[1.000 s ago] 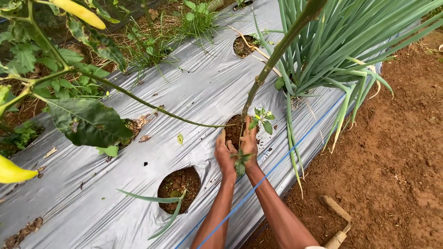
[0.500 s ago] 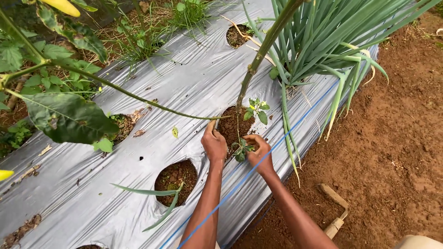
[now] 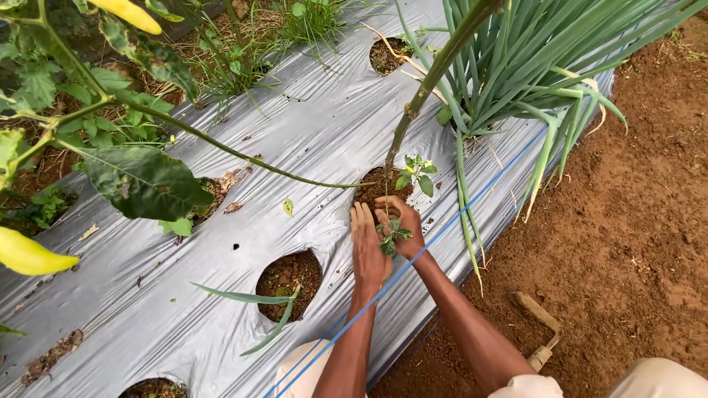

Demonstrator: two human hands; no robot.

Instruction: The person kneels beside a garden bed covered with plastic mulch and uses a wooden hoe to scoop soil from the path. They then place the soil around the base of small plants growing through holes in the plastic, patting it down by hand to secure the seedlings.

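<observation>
Raised bed under silver plastic mulch (image 3: 310, 140), running from 7 o'clock to 1 o'clock across the view. No packages, labels or signs are visible. At 9 o'clock, a yellow pepper (image 3: 29, 254) hangs beside a broad dark leaf (image 3: 144, 183). At 7 o'clock from centre, a round planting hole (image 3: 287, 275) shows bare soil, with a fallen green blade across it. At centre, the left hand (image 3: 367, 247) lies flat on the mulch, fingers straight and close together, pointing to 12 o'clock. Just beside it, the right hand (image 3: 402, 221) curls its fingers around a small seedling (image 3: 391, 236) at the lower edge of the central hole (image 3: 376, 188); the seedling's stem runs roughly 12 to 6 o'clock, leaves toward 6 o'clock. A blue string (image 3: 479, 191) crosses both forearms. At 1 o'clock, long green onion leaves (image 3: 531, 66). At 4 o'clock, a wooden handle (image 3: 542, 332) on red soil (image 3: 634, 236).
</observation>
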